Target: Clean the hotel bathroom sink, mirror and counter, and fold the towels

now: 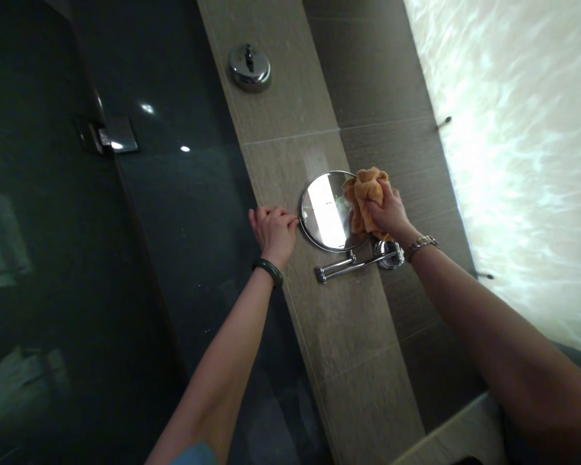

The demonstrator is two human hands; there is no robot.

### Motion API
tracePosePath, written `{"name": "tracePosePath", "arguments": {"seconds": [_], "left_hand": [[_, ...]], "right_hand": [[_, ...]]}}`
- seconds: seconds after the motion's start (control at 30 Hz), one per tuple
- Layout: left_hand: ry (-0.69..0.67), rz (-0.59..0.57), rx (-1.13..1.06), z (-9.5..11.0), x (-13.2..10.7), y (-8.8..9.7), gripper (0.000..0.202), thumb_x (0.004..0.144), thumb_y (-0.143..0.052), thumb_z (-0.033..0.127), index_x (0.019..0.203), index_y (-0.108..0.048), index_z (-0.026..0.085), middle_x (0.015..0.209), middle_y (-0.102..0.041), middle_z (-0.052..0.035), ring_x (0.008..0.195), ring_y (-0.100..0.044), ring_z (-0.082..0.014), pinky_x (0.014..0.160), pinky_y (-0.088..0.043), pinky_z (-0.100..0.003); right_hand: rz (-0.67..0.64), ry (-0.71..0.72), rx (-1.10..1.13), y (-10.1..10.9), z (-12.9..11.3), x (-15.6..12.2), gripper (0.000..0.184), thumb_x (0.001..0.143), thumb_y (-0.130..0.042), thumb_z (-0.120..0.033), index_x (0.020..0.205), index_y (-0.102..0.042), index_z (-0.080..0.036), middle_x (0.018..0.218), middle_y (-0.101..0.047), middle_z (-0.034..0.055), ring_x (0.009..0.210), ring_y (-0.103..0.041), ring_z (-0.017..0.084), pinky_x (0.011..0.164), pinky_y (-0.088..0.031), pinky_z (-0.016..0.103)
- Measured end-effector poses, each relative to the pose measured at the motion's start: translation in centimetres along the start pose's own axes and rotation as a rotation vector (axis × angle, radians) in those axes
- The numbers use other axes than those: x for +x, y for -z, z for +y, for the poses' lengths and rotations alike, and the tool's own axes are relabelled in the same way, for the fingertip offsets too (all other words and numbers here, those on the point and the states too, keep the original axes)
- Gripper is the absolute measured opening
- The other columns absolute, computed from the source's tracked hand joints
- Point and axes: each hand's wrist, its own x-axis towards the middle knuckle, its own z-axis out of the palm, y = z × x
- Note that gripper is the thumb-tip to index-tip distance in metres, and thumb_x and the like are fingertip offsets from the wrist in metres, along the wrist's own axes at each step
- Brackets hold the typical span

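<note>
A round chrome-rimmed mirror (pixel 326 210) stands out from the wall on a jointed chrome arm (pixel 353 265). My right hand (pixel 390 210) is closed around a bunched orange cloth (pixel 368 194), which lies against the right side of the mirror's face. Part of the glass and rim is hidden behind the cloth. At the opposite side, my left hand (pixel 275 234) has its thumb and forefinger at the left rim, seemingly pinching it, with the other fingers curled near the tiled wall. Bright light reflects in the glass.
A round chrome fixture (pixel 250 68) is mounted higher on the beige tile strip (pixel 290 84). Dark glass with a metal hinge (pixel 121 134) fills the left. On the right, a bright marbled panel (pixel 513 129) has small dark pegs (pixel 485 276) along its edge.
</note>
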Motion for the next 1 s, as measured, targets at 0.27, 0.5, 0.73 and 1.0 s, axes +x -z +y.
{"name": "tracePosePath", "arguments": {"seconds": [0.27, 0.5, 0.73, 1.0], "left_hand": [[0.081, -0.042, -0.078, 0.06, 0.31, -0.22, 0.029, 0.075, -0.083, 0.022, 0.103, -0.078, 0.026, 0.114, -0.073, -0.0036, 0.115, -0.053, -0.0311, 0.106, -0.037, -0.047], [0.085, -0.109, -0.034, 0.08, 0.79, -0.38, 0.015, 0.091, -0.066, 0.021, 0.089, -0.08, 0.022, 0.105, -0.075, -0.0059, 0.115, -0.054, -0.0319, 0.106, -0.039, -0.048], [0.096, -0.054, -0.076, -0.03, 0.22, -0.31, 0.018, 0.089, -0.07, 0.023, 0.104, -0.079, 0.021, 0.116, -0.074, -0.0048, 0.117, -0.055, -0.0297, 0.104, -0.041, -0.045], [0.071, -0.085, -0.088, -0.07, 0.42, -0.62, 0.013, 0.083, -0.073, 0.012, 0.089, -0.078, 0.022, 0.111, -0.073, -0.0017, 0.114, -0.058, -0.0261, 0.105, -0.042, -0.041]], "right_hand": [[0.018, 0.011, -0.055, -0.41, -0.07, 0.13, 0.067, 0.089, -0.053, -0.04, 0.152, -0.041, -0.019, 0.123, -0.051, 0.0166, 0.112, -0.053, 0.034, 0.1, -0.045, 0.054], [0.027, 0.042, -0.033, -0.69, 0.23, 0.06, 0.067, 0.086, -0.054, -0.036, 0.15, -0.041, -0.018, 0.123, -0.051, 0.0168, 0.115, -0.05, 0.035, 0.102, -0.042, 0.056], [0.026, 0.073, -0.039, -0.69, 0.33, -0.07, 0.066, 0.088, -0.053, -0.039, 0.151, -0.04, -0.02, 0.124, -0.052, 0.0168, 0.114, -0.05, 0.036, 0.102, -0.041, 0.059], [-0.001, 0.056, -0.06, -0.26, -0.29, -0.37, 0.067, 0.088, -0.05, -0.037, 0.151, -0.038, -0.018, 0.127, -0.052, 0.0177, 0.119, -0.049, 0.036, 0.105, -0.04, 0.057]]}}
